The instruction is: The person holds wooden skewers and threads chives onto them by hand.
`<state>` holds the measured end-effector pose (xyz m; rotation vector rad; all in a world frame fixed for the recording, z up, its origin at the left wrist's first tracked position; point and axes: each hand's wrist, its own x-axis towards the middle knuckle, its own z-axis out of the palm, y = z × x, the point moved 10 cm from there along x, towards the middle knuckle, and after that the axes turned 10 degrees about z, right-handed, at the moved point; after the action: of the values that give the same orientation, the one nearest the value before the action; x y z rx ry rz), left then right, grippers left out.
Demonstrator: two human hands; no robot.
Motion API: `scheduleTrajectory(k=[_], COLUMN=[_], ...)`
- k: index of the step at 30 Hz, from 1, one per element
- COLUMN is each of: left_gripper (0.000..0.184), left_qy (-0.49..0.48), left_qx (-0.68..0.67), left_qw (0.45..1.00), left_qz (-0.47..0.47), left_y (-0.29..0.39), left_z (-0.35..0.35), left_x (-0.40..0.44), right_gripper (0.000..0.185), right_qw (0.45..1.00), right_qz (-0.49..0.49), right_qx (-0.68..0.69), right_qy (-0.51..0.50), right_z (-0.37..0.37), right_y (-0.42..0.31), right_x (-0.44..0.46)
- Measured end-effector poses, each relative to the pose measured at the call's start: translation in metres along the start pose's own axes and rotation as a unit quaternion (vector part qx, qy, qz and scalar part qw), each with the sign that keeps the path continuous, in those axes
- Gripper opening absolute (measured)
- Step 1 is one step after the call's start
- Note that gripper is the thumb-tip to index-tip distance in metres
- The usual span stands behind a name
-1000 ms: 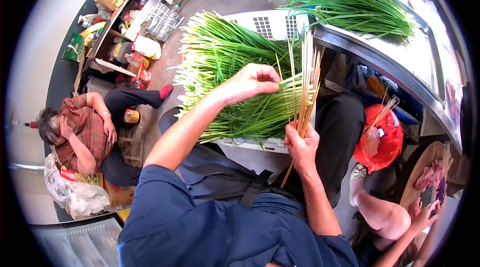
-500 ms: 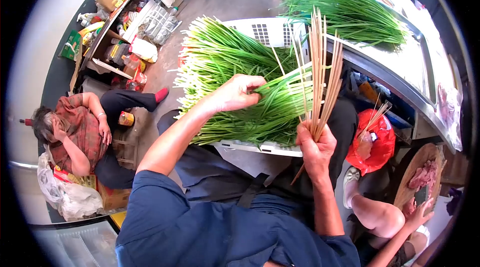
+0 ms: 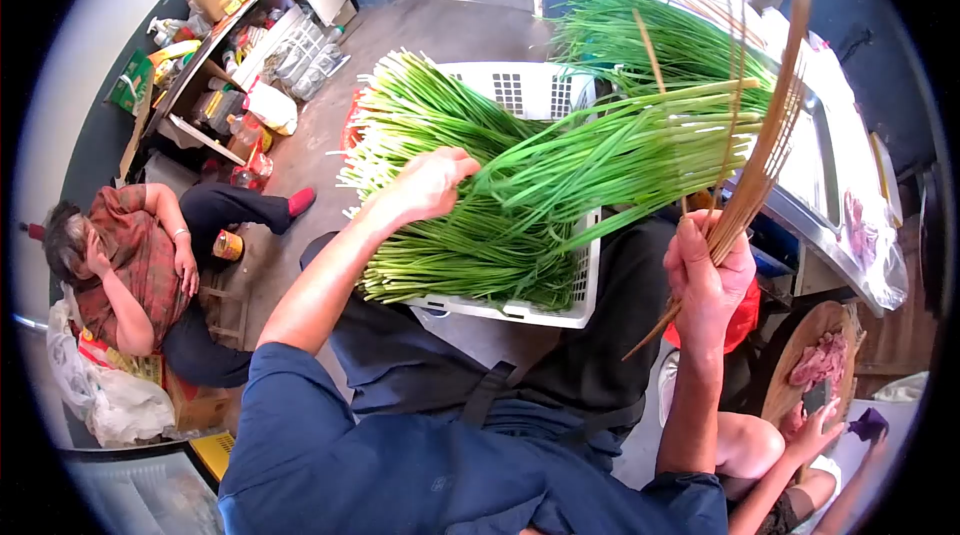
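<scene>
One bunch of sticks [image 3: 766, 157] clamped in my right fingers [image 3: 692, 253], right of centre frame, loose greens [image 3: 630, 155] crossing a few; my left fingers [image 3: 456, 167] curl over the leafy pile [image 3: 470, 260] mid-frame, can't tell if they're pinching anything.

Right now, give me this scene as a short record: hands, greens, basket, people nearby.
Basket: white, heaped with greens
Right hand: closed around sticks
Bunch: stem ends among the sticks
Left hand: near the bunch's leaf tips; grip unclear
People: a seated person at left; a co-worker's hand at lower right, near meat
</scene>
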<state>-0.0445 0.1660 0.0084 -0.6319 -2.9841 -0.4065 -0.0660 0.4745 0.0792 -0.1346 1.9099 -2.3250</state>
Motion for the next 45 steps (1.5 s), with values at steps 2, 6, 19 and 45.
scheduleTrajectory(k=[2, 6, 19, 45], left_gripper=[0.039, 0.037, 0.060, 0.009], left_qy=[0.069, 0.285, -0.031, -0.014], left_qx=[0.085, -0.096, -0.273, 0.250], left_qw=[0.994, 0.954, 0.957, 0.968], left_qz=[0.017, 0.012, 0.095, 0.029], left_y=[-0.004, 0.045, 0.101, -0.097], left_z=[-0.024, -0.105, 0.030, -0.027], left_x=[-0.001, 0.017, 0.045, -0.008], right_gripper=[0.007, 0.006, 0.006, 0.012], right_qw=[1.000, 0.999, 0.999, 0.992], right_qz=[-0.004, 0.038, 0.009, 0.121], right_qx=[-0.019, -0.013, 0.015, 0.027], right_qy=[-0.019, -0.017, 0.050, -0.009], right_z=[0.003, 0.011, -0.011, 0.022], right_y=[0.002, 0.028, 0.014, 0.134], right_x=[0.001, 0.001, -0.005, -0.039])
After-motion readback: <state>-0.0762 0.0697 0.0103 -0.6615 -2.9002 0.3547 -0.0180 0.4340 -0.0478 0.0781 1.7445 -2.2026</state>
